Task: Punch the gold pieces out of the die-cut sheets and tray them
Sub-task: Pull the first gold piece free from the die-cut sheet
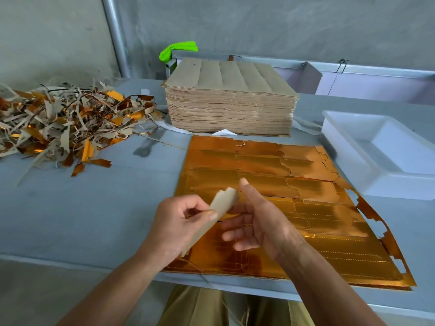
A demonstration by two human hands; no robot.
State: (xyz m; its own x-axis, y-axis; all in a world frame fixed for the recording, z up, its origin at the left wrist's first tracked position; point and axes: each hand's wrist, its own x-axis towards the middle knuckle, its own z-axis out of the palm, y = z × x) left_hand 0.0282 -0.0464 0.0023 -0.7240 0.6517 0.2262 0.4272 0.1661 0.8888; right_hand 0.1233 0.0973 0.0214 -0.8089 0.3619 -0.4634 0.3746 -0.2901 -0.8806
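A gold die-cut sheet [306, 208] lies flat on the grey table in front of me, its cut lines showing and its right border torn loose. My left hand [179, 222] pinches a long strip of card [219, 208], brown side up, above the sheet's near left part. Just to the right, my right hand [256, 220] hovers with thumb up and fingers relaxed, its fingertips close to the strip; no grip shows. The white plastic tray [376, 175] stands at the right edge of the sheet, and no gold pieces show in it.
A tall stack of sheets [230, 102], brown backs up, stands behind the gold sheet. A heap of gold and brown scrap strips [66, 123] covers the table's left side. A green object [176, 50] sits by a metal frame at the back wall.
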